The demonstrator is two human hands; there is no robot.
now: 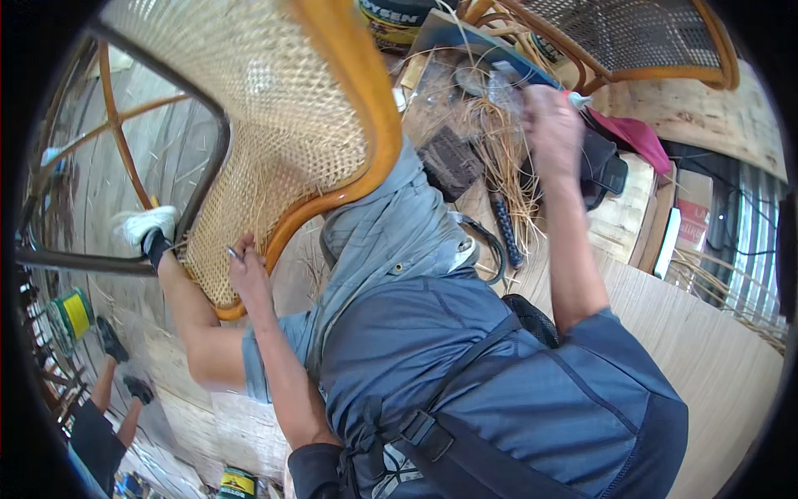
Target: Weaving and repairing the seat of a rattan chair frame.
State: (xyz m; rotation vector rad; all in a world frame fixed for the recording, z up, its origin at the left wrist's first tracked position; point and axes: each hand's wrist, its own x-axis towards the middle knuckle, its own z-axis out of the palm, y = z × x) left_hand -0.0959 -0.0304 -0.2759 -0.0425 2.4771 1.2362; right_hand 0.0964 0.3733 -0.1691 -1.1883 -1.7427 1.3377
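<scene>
A chair-like frame with woven cane (283, 108) and an orange-brown curved rim (381, 133) leans across my lap. At the weave's lower edge, my left hand (249, 268) is closed around a small, thin metal tool (232, 253); its full shape is hidden. My right hand (552, 129) is raised over the cluttered work surface to the right, smeared by motion, so its fingers cannot be made out. Beside it is a white nozzle tip (579, 101). Loose cane strands (501, 154) lie below and left of that hand, near a clear plastic container (502, 90).
A dark rough block (451, 163) and a black braided handle (505, 229) lie beside my leg. Another cane-woven chair (640, 37) stands at the upper right. Paint tins, including one with a yellow label (71, 318), and another person's legs (106, 374) are at the left.
</scene>
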